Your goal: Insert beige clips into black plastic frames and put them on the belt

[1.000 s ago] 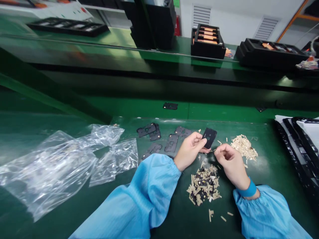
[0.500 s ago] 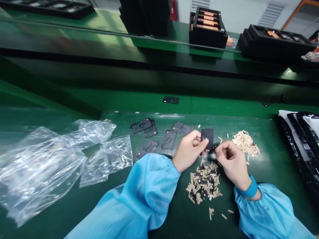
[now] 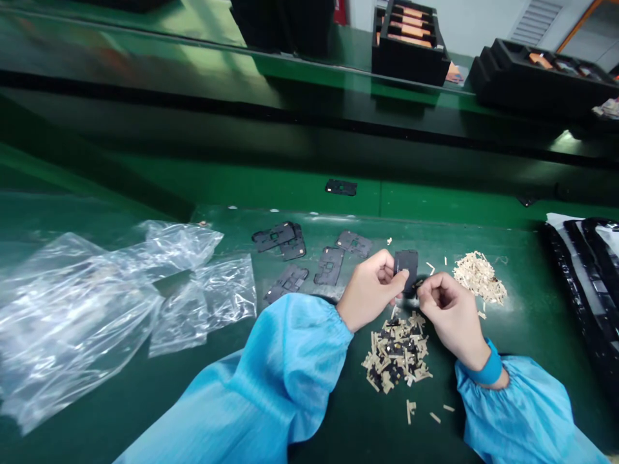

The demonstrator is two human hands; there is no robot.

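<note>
Loose strips point(image 3: 411, 412) nearest; then a mixed pile point(image 3: 397, 356) of tan and black bits, plenty left; right hand point(image 3: 449, 316) pinched at the plate's edge, seemingly on a small dark part point(image 3: 418, 283); left hand point(image 3: 368, 290) grips the black plate point(image 3: 407, 264), raised just beyond the mixed pile; work on it looks mid-step, not done; pale pile point(image 3: 478, 277) off right, likely discards; several plates point(image 3: 329, 266) lie flat left of the hands, done or not, can't tell; lone plate point(image 3: 341, 187) farther back.
</note>
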